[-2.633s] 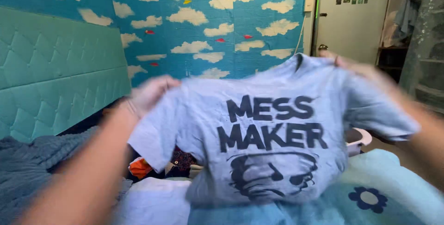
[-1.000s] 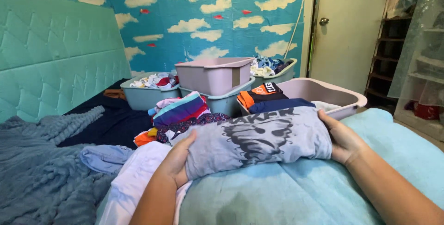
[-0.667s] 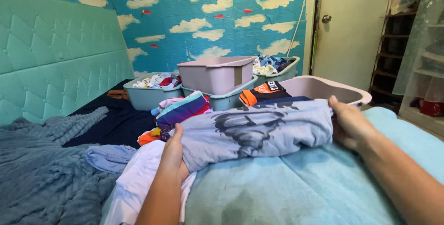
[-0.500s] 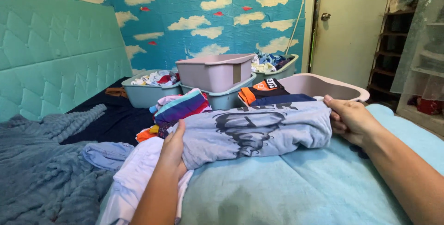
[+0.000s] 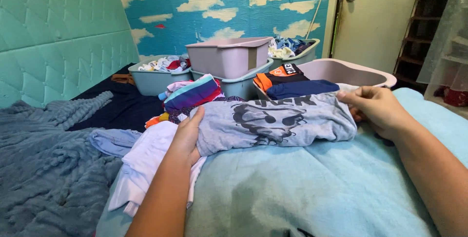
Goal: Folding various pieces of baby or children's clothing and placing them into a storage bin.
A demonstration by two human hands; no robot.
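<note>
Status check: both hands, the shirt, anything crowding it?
Left hand grips grey printed shirt, left end. Right hand pinches right end. Shirt folded on turquoise blanket. Clothes pile crowds behind.

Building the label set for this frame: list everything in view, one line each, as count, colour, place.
folded T-shirt: 1, pale blue with dark print, on the towel between both hands
towel: 1, light turquoise, spread across the foreground
white garment: 1, under the left hand
striped clothes pile: 1, multicolour, behind the shirt
bins: 5, three teal and two mauve, by the cloud wall; one mauve stacked
knitted blanket: 1, grey-blue, left
headboard: 1, teal, quilted, left
door: 1, cream, back right
left hand: on the shirt's left end
right hand: fingers gripping the shirt's right end
</note>
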